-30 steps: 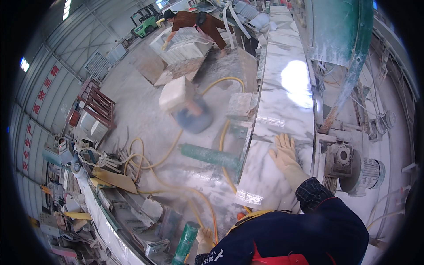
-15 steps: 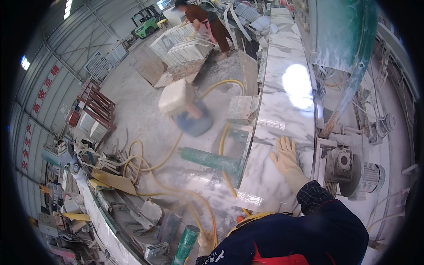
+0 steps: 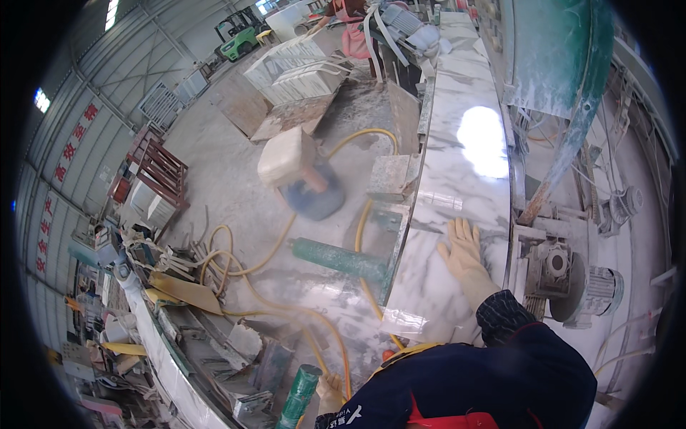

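Lying flat under the right grip (image 3: 466, 256) is a marbled slab (image 3: 427, 286).

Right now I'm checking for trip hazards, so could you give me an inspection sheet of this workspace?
Surface: white stone top, grey-veined, with bright glare partway along.
Job's things: stone top under one hand; green cylinder near the other.
Clutter: jumbled offcuts at left; padded stool on the dusty floor.
Hands: right hand gloved, open, flat on the stone top; left hand gloved, beside the green cylinder, grip unclear.
Cables: yellow hose on the floor, a likely trip hazard.
Surroundings: co-worker by stacked slabs; green forklift beyond; motor at right.
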Action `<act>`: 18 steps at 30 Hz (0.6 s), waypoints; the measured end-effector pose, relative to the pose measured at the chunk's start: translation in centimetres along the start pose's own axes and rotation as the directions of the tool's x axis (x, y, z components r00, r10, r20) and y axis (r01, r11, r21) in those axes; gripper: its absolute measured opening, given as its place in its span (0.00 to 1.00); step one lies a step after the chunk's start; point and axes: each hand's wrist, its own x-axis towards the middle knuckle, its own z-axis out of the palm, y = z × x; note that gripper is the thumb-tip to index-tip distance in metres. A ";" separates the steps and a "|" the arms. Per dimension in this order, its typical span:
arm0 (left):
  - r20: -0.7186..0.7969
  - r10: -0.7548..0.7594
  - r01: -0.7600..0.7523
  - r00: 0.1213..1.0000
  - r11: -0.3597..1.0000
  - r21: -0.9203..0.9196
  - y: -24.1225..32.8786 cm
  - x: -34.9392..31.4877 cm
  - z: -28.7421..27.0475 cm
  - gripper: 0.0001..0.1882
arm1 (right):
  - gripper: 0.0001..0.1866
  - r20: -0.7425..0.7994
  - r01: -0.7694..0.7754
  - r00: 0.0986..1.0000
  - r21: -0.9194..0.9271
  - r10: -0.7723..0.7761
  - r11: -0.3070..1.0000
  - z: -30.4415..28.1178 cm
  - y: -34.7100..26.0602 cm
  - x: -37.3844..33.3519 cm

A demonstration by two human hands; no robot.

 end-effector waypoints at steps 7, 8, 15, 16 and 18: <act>-0.084 0.003 -0.001 0.996 1.000 0.017 0.9 -1.6 0.5 0.21 | 0.40 0.024 -0.045 0.999 0.022 0.044 0.999 -0.1 0.2 1.5; -0.123 0.001 0.000 0.992 1.000 0.009 0.5 -1.6 -0.1 0.22 | 0.40 0.034 -0.048 0.998 0.003 0.048 0.999 0.0 0.3 1.7; 0.001 0.199 -0.198 0.980 0.979 -0.041 -5.4 -2.8 -10.9 0.18 | 0.40 -0.008 -0.015 1.000 -0.084 0.014 0.996 0.6 0.9 2.3; 0.043 0.298 -0.300 0.954 0.951 0.072 -6.1 -3.2 -13.0 0.17 | 0.40 0.003 -0.025 1.000 -0.101 0.026 0.995 0.7 0.9 2.4; 0.128 0.436 -0.454 0.891 0.842 0.291 -7.4 -4.5 -16.8 0.15 | 0.39 -0.008 -0.023 1.000 -0.123 0.022 0.992 0.8 1.1 2.5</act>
